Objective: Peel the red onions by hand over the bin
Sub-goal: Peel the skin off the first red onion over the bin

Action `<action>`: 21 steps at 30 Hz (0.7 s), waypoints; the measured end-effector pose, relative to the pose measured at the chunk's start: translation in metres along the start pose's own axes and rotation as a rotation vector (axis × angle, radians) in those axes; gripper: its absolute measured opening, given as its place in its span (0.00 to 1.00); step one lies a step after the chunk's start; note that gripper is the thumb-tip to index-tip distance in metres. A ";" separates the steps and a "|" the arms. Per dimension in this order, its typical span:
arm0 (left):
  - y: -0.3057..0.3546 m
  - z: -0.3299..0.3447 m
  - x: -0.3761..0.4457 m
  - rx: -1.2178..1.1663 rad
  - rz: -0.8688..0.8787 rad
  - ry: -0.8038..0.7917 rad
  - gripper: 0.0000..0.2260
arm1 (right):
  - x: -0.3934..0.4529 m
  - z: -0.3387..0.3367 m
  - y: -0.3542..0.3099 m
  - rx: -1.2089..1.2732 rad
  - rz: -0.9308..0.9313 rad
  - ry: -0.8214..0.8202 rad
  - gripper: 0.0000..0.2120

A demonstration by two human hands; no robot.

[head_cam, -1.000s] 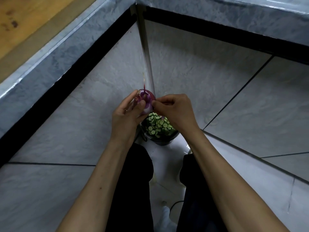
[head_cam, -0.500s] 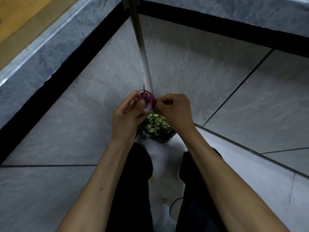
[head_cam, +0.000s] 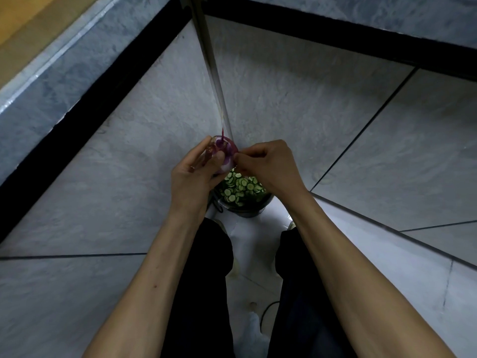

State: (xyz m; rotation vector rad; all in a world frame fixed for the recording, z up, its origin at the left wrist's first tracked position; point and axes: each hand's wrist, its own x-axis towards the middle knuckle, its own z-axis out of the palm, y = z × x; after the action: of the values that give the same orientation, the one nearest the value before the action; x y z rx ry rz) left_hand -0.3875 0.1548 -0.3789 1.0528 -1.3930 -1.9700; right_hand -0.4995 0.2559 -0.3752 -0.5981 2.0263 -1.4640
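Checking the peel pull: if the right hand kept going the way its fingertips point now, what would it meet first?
The right hand points leftward and already pinches at the red onion, so it would press into the onion first, then probably the left hand holding it.

Red onion (head_cam: 226, 157) mostly covered by both hands; bin (head_cam: 245, 208) rim partly hidden, lower centre.

Both hands meet at the frame's centre, the left hand (head_cam: 193, 174) and right hand (head_cam: 268, 166) closed around the red onion (head_cam: 227, 157), directly above the bin (head_cam: 245, 210) of green slices. Tiled walls (head_cam: 296, 104) converge in a corner just behind, blocking passage toward the top. The forearms and dark trouser legs (head_cam: 206, 293) fill the lower centre; open gaps lie at lower left and right.
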 end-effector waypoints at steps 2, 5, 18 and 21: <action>-0.001 0.002 0.000 0.024 0.013 0.004 0.16 | 0.002 -0.001 -0.001 -0.021 0.032 0.002 0.04; -0.002 0.005 -0.001 0.034 0.028 0.008 0.17 | 0.004 0.000 0.000 -0.029 0.043 0.007 0.04; -0.003 0.001 0.003 0.111 0.109 -0.030 0.20 | 0.009 -0.010 0.009 0.082 0.011 -0.027 0.03; -0.003 -0.003 0.004 0.152 0.132 -0.057 0.20 | 0.013 -0.014 0.008 0.029 -0.060 -0.065 0.09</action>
State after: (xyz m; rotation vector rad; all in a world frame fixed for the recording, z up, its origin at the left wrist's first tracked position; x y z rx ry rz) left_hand -0.3868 0.1512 -0.3834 0.9499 -1.6211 -1.8364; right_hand -0.5187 0.2600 -0.3813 -0.6909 1.9495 -1.4870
